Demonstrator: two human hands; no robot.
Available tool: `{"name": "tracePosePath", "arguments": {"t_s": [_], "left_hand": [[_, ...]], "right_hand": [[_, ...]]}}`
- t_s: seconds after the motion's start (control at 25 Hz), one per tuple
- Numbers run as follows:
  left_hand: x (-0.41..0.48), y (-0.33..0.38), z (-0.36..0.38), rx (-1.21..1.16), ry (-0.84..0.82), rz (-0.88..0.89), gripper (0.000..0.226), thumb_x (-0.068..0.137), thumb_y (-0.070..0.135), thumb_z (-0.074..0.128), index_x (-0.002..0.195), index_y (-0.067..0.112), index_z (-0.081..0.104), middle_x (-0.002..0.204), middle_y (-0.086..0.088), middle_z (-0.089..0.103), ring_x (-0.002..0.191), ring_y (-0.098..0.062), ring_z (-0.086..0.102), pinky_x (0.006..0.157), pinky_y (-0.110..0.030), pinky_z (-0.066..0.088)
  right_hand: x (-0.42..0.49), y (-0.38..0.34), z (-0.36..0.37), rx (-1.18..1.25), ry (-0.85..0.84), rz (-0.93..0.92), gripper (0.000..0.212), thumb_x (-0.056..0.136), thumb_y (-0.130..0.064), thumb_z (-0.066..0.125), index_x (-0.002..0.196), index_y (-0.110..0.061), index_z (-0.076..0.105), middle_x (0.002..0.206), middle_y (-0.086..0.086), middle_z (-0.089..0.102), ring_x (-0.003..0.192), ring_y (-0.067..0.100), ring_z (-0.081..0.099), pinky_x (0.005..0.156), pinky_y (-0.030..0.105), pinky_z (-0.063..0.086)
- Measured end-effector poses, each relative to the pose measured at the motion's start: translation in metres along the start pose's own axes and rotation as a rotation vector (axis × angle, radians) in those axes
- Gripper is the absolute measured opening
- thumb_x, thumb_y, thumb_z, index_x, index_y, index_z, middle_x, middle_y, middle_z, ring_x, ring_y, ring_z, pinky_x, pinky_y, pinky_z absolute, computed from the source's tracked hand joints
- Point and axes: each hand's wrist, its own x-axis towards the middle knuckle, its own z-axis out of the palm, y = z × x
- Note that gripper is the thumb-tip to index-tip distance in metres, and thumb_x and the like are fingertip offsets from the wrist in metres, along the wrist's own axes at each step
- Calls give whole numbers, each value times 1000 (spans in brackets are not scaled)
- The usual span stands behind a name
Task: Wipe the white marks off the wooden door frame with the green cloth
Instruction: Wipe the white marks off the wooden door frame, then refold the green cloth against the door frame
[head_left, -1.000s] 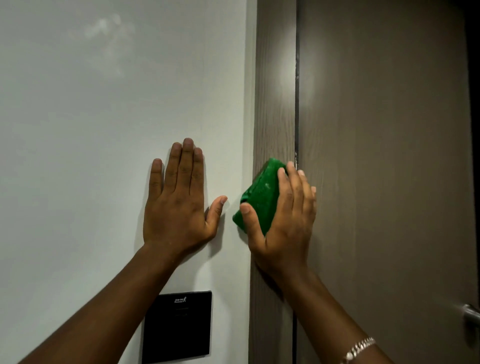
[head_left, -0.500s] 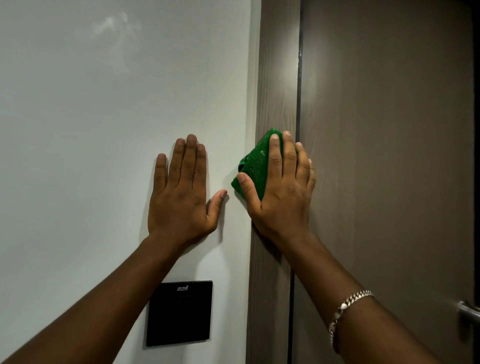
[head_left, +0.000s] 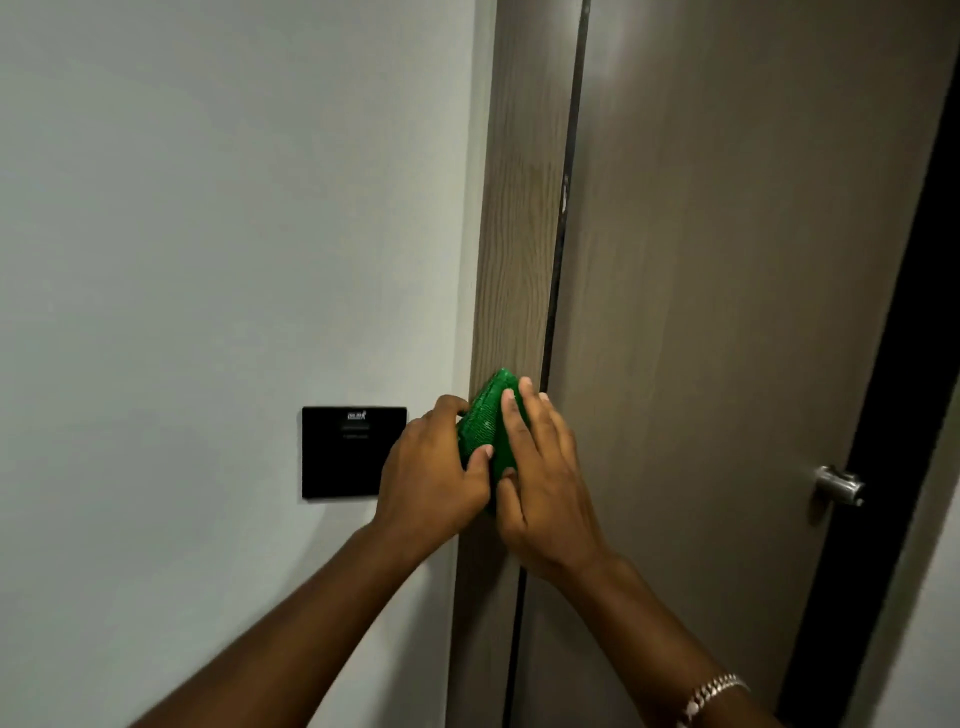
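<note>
The green cloth (head_left: 483, 426) is folded into a wad and pressed against the wooden door frame (head_left: 519, 234), a vertical wood-grain strip between the white wall and the door. My right hand (head_left: 540, 478) lies over the cloth's right side with its fingers on top. My left hand (head_left: 431, 467) grips the cloth's left edge, thumb on its front. Both hands hold it at the height of the black wall panel. A small white mark (head_left: 565, 192) shows on the frame's dark inner edge, well above the cloth.
A black square wall panel (head_left: 348, 457) sits on the white wall (head_left: 208, 260) just left of my left hand. The brown door (head_left: 727, 312) fills the right, with a metal handle (head_left: 837, 484) at hand height and a dark gap beyond its right edge.
My left hand left the wall and came right onto the cloth. My right hand and the cloth moved down the frame, and the view tilted down.
</note>
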Motion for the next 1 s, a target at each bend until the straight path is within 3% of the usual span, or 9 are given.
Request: {"name": "tracePosePath", "arguments": {"t_s": [0.12, 0.24, 0.36, 0.44, 0.6, 0.68, 0.84, 0.92, 1.0], "left_hand": [[-29, -5, 4, -158, -74, -103, 25, 82, 17, 68, 105, 12, 64, 91, -3, 69, 82, -18, 65, 75, -36, 58], [-72, -27, 4, -297, -186, -138, 21, 79, 7, 69, 98, 14, 68, 90, 1, 68, 84, -14, 62, 78, -27, 52], [-122, -70, 14, -470, -315, -332, 24, 80, 1, 71, 99, 15, 71, 92, 1, 70, 90, -19, 64, 82, -29, 56], [-163, -100, 32, -551, -274, -556, 27, 80, 1, 73, 102, 15, 70, 94, -1, 68, 92, -19, 64, 81, -32, 59], [-284, -164, 98, -620, -225, -1166, 25, 82, 2, 72, 101, 14, 62, 106, -16, 70, 97, -31, 69, 88, -53, 58], [-347, -195, 137, -583, -309, -1301, 25, 84, 0, 69, 103, 14, 64, 110, -18, 71, 100, -33, 70, 90, -54, 58], [-414, -227, 183, -619, -434, -1414, 40, 88, -16, 46, 112, 10, 66, 85, 6, 74, 77, -5, 74, 66, -24, 61], [-440, -242, 208, -664, -469, -1465, 51, 86, -21, 39, 108, 17, 64, 80, 13, 74, 70, 0, 72, 58, -14, 57], [-456, -255, 224, -711, -467, -1518, 52, 85, -21, 38, 108, 19, 62, 84, 12, 75, 76, -1, 72, 62, -15, 57]], "right_hand": [[-34, -1, 4, 157, -31, 91, 78, 87, -17, 49, 156, -24, 14, 166, -2, 14, 152, 18, 12, 123, 46, 27], [-80, 0, 16, 563, 20, 413, 86, 81, -3, 65, 151, -28, 23, 148, -3, 44, 133, 8, 46, 103, 26, 50], [-130, 7, 54, 852, -90, 707, 49, 80, 12, 64, 119, -17, 59, 100, -6, 71, 87, 9, 71, 66, 15, 57], [-168, 13, 88, 922, -139, 903, 34, 81, 14, 61, 98, -16, 65, 83, -5, 74, 73, 12, 72, 59, 19, 57], [-280, 35, 173, 890, -227, 1307, 29, 79, 12, 64, 89, -15, 68, 93, 12, 72, 79, 25, 68, 70, 33, 61], [-342, 51, 217, 827, -301, 1424, 27, 79, 13, 65, 92, -11, 67, 95, 14, 70, 80, 27, 67, 69, 32, 61], [-406, 75, 268, 613, -294, 1517, 19, 85, 12, 57, 90, -6, 61, 97, 15, 65, 71, 19, 62, 54, 23, 54], [-437, 91, 300, 574, -360, 1541, 20, 84, 12, 52, 88, -5, 61, 102, 18, 66, 77, 25, 64, 67, 35, 57], [-459, 105, 322, 554, -512, 1506, 29, 82, 8, 57, 110, 2, 60, 112, 22, 68, 98, 36, 66, 87, 45, 57]]}}
